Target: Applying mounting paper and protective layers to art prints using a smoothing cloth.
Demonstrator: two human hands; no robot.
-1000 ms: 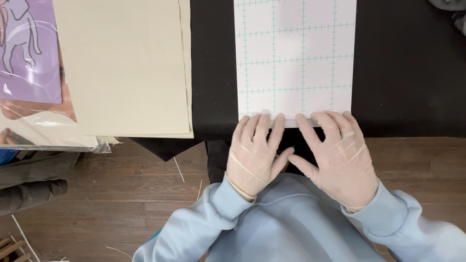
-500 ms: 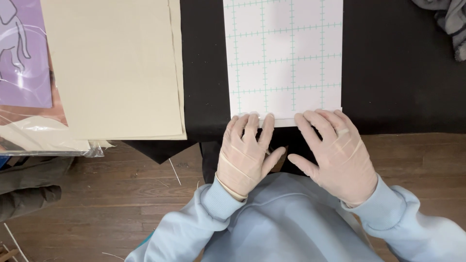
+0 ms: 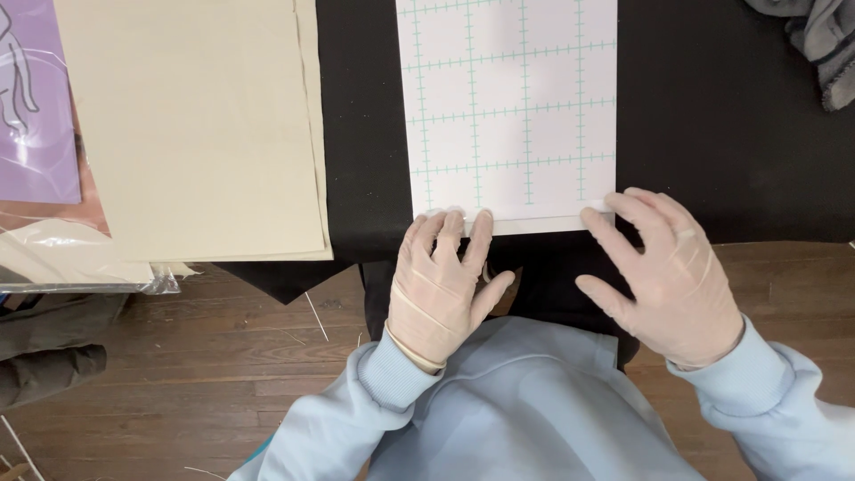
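Since the gridded sheet (image 3: 508,107) lies at the desk's (image 3: 739,142) near edge, we press our flat, spread left hand (image 3: 441,285) and right hand (image 3: 663,276) on what seems its lower edge, steadying it.

Grid sheet (image 3: 508,107) cut off at top edge; purple sheet (image 3: 31,107) cut by left edge; grey cloth (image 3: 815,40) clipped at top-right corner; left hand (image 3: 441,285) fingertips cover sheet's near edge

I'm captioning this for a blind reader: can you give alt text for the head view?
Two gloved hands, left hand and right hand, press fingertips on the near edge of a white gridded sheet lying on a black table. Cream paper sheets lie to the left.
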